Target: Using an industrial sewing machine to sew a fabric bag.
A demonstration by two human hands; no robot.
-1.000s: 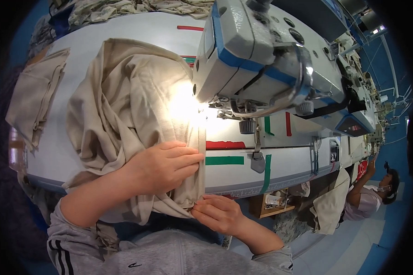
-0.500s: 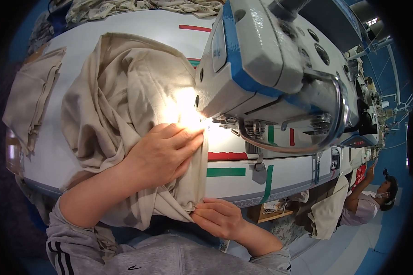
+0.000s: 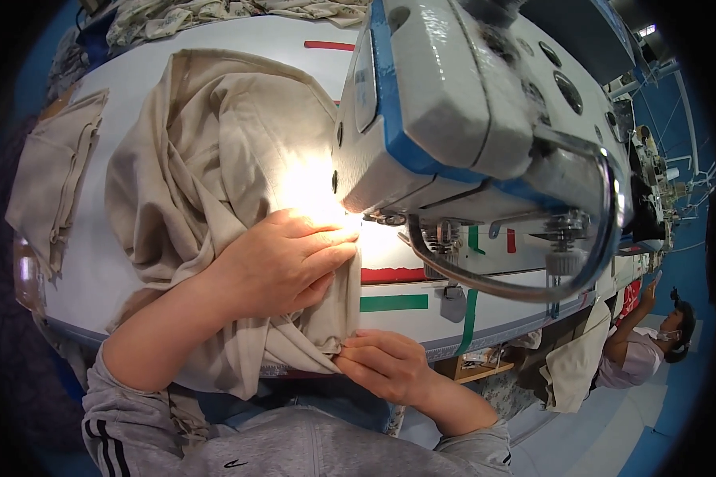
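A large beige cloth (image 3: 207, 135) lies bunched and folded on the white table, its right edge running beside the sewing machine (image 3: 445, 103). My left hand (image 3: 282, 258) rests palm down on this cloth, fingers stretched toward the lit spot below the machine head. They press on the fabric close to its edge. Glare hides the needle area and washes out some fingertips. Nearer to me, my right hand (image 3: 386, 366) is closed in a pinch on the front corner of the same cloth, at the table's front edge.
Folded beige pieces (image 3: 56, 175) lie at the left; patterned fabric (image 3: 167, 20) is heaped at the back. A curved metal guard (image 3: 525, 290) juts from the machine. Green tape (image 3: 394, 302) marks the table. Another person (image 3: 644, 350) is at the far right.
The view has shifted slightly, and the machine looks a little larger. My hands stay almost in place on the cloth, with the right one moving slightly upward in the picture.
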